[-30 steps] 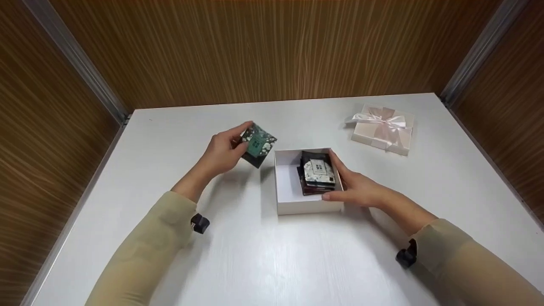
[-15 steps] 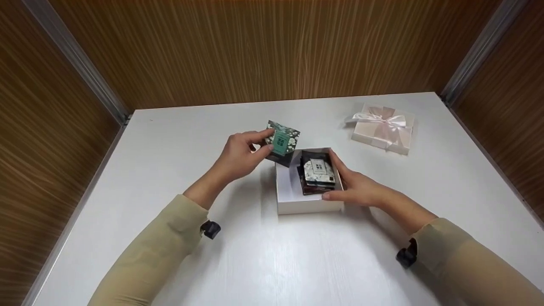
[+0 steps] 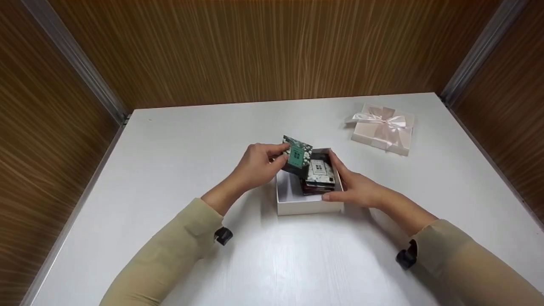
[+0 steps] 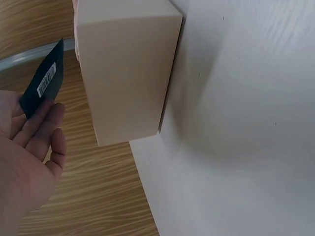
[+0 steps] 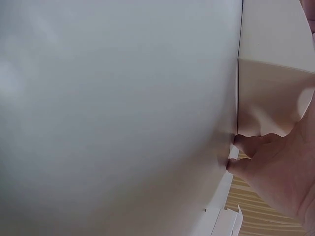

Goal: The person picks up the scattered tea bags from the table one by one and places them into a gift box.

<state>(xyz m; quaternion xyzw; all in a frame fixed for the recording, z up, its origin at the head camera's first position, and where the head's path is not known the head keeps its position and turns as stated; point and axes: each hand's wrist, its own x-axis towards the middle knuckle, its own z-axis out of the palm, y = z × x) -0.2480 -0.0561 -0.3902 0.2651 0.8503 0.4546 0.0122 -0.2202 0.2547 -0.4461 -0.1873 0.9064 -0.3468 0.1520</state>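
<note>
My left hand [image 3: 262, 163] pinches a flat green floral sachet [image 3: 296, 156] between thumb and fingers, over the left part of an open white box [image 3: 309, 208]. In the left wrist view the dark back of the sachet, with a barcode label, faces the camera beside the box's outer wall [image 4: 123, 83]. Within the box, against its right side, lies a stack of similar sachets [image 3: 319, 172], the top one pale and floral; the held sachet overlaps it in the head view. My right hand [image 3: 361, 189] grips the box's right side, thumb at the near rim, other fingers along the outer wall.
A pale pink box lid [image 3: 378, 131] with a satin ribbon bow [image 3: 384, 122] lies at the back right of the white table [image 3: 191, 136]. Wood-grain panels [image 3: 272, 51] rise behind and at both sides.
My left hand has carried the green sachet rightward, from left of the box to over it, first rising slightly and then lowering. The right hand and the box have stayed in place.
</note>
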